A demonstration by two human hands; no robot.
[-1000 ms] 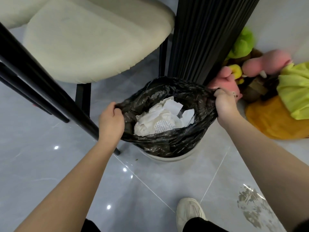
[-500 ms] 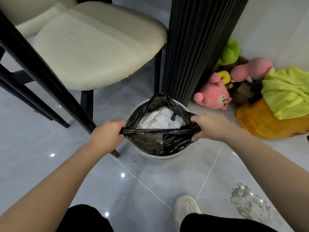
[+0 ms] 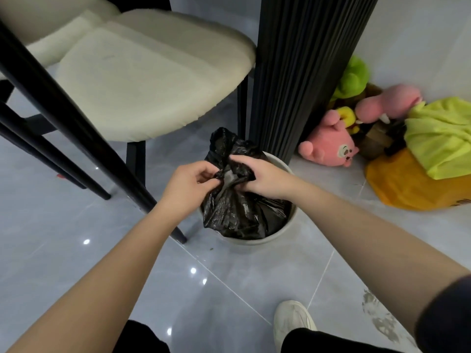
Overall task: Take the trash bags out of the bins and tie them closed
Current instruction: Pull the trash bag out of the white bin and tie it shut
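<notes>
Home interior, dining corner. Cream padded chair seat (image 3: 153, 80) on slim black legs (image 3: 135, 161), next to black fluted column (image 3: 300, 72). Glossy grey floor tiles (image 3: 63, 250), plain white wall (image 3: 420, 34). Soft toys heaped against wall: pink plush animal (image 3: 328, 149), green plush toy (image 3: 354, 77), crumpled yellow-green cloth (image 3: 443, 133) alongside. Small round white waste bin (image 3: 254, 240) on floor, holding black plastic trash bag (image 3: 234, 210).

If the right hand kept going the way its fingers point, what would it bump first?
The right hand grips the black trash bag, so it meets that bunched plastic first; the left hand is probably just beyond.
</notes>
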